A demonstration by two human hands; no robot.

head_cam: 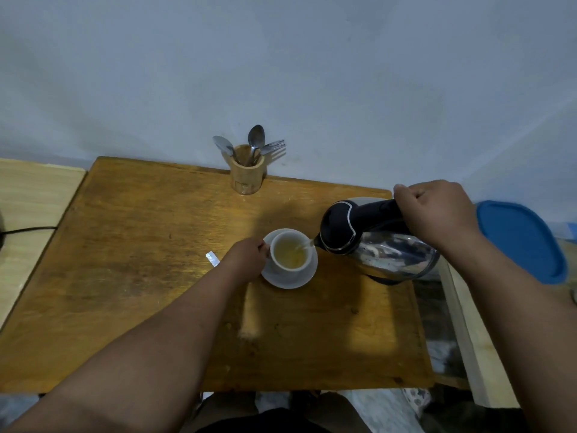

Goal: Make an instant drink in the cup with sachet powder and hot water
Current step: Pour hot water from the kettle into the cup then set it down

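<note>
Head view: right hand (437,210) grips tilted kettle (374,242), water streaming into cup (288,253) on saucer (290,278), mid-table (140,276). Left hand (246,257) pinches cup handle. Pouring step; cup about half full. Next: level kettle, fetch spoon (256,137) from holder (246,173), stir.

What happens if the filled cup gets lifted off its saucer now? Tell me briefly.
The cup looks like glazed ceramic, so it is probably rigid, breakable and somewhat slick. It holds yellowish liquid, so a tilt would likely spill it. The saucer beneath seems loose, so it may shift. The left hand grips at the handle.
</note>
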